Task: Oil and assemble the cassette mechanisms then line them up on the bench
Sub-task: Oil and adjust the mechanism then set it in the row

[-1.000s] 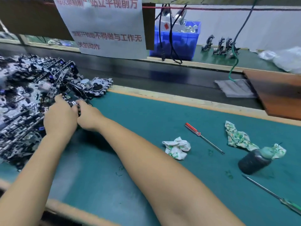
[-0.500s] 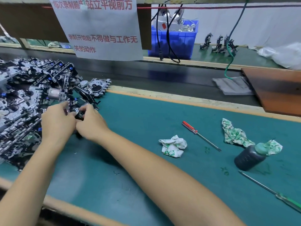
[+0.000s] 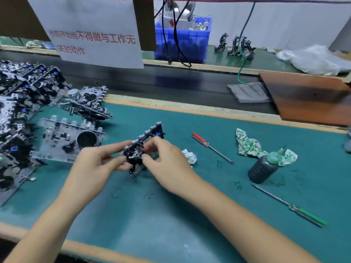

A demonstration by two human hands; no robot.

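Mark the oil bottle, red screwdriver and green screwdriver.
oil bottle (image 3: pixel 263 168), head view, dark body.
red screwdriver (image 3: pixel 200 139), head view, red handle.
green screwdriver (image 3: pixel 308 215), head view, green handle.

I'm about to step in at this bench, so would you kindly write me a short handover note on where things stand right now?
Left hand and right hand: both grip one small black-and-silver cassette mechanism, held above the green bench mat.
Unsorted heap of metal mechanisms lies at the left of the mat.
Dark oil bottle with green cap stands at the right, between the red-handled screwdriver and the green-handled screwdriver.
Done: one mechanism picked up.
Left: oiling, assembly, and lining up; no row is visible on this mat yet.
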